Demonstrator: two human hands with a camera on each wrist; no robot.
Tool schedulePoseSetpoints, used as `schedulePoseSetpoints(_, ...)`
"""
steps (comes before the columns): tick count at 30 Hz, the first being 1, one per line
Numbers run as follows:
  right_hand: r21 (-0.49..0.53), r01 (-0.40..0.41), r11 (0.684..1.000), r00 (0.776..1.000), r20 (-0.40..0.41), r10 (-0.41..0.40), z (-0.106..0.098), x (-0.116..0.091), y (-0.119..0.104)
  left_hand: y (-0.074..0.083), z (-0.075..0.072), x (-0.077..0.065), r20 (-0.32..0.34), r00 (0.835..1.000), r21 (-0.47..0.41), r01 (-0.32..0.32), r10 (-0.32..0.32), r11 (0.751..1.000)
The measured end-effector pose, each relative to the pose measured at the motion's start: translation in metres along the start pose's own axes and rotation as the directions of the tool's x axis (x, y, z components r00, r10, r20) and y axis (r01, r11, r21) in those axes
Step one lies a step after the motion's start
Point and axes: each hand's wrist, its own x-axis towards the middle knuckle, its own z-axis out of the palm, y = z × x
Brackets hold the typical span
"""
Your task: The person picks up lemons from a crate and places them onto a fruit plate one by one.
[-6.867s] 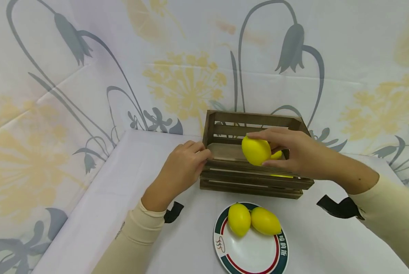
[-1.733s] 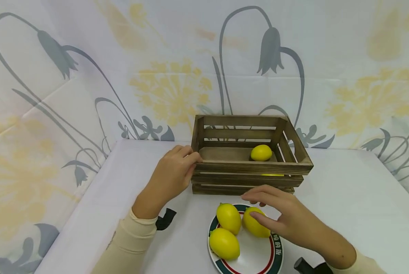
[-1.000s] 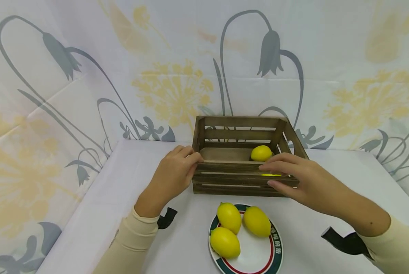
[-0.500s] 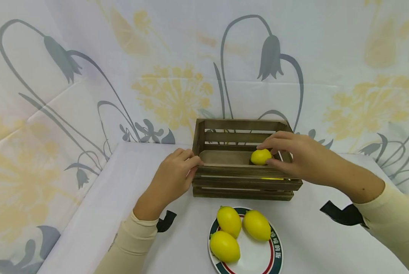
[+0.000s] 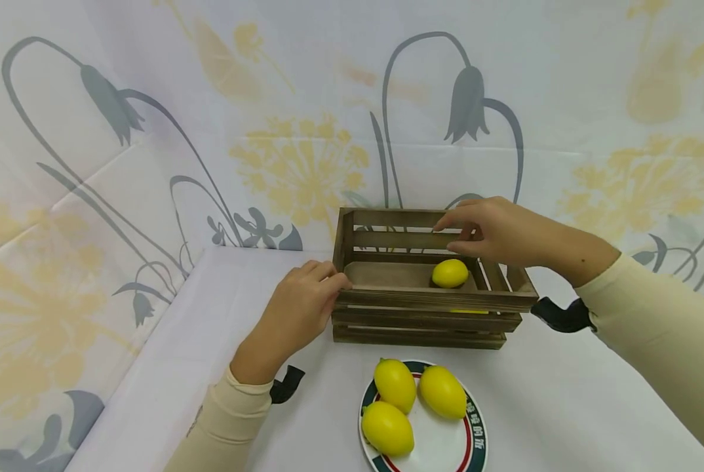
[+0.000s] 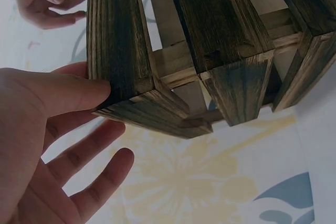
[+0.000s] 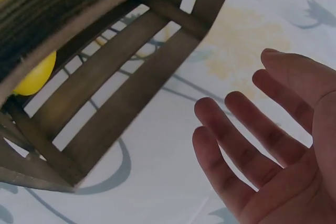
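A dark slatted wooden crate (image 5: 423, 299) stands against the back cloth. My left hand (image 5: 297, 303) grips its front left corner; up close, the thumb (image 6: 79, 94) lies on the outer slat, one finger goes behind it and the others spread loose below. Above the crate's right part hovers my right hand (image 5: 493, 229), holding nothing, its fingers (image 7: 262, 129) apart and slightly bent. Beneath it a lemon (image 5: 449, 273) lies inside the crate, and more yellow shows through the front gap. Three lemons sit on a round plate (image 5: 440, 452) in front: one lemon (image 5: 442, 392) right, two left.
White cloth (image 5: 564, 393) covers the table, and a patterned cloth (image 5: 210, 131) hangs behind and at the left. Black straps (image 5: 564, 316) stick out at both wrists. The plate is close in front of the crate.
My right hand moved from over the plate to the crate, reached down at the lemon inside, then rose without it. Earlier a third lemon came onto the plate. The left hand stays on the corner.
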Motion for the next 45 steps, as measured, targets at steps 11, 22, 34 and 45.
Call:
schedulePoseSetpoints(11, 0.099, -0.092, 0.991, 0.994, 0.072, 0.085, -0.001, 0.027, 0.015, 0.003, -0.003, 0.000, 0.035, 0.998, 0.049, 0.043, -0.045, 0.998)
schedulePoseSetpoints(22, 0.121, -0.090, 0.989, 0.992, 0.099, 0.078, -0.008, 0.046, 0.022, 0.001, -0.002, 0.000, 0.023, 0.999, 0.019, 0.035, -0.035, 0.999)
schedulePoseSetpoints(34, 0.069, -0.126, 0.990, 0.983, 0.142, 0.116, -0.006, 0.057, 0.040, 0.002, 0.000, -0.001, -0.006, 1.000, 0.033, 0.002, -0.002, 0.999)
schedulePoseSetpoints(45, 0.087, -0.164, 0.983, 0.967, 0.213, 0.142, 0.001, 0.065, 0.055, 0.004, -0.002, 0.004, -0.011, 1.000, 0.047, -0.021, 0.022, 0.999)
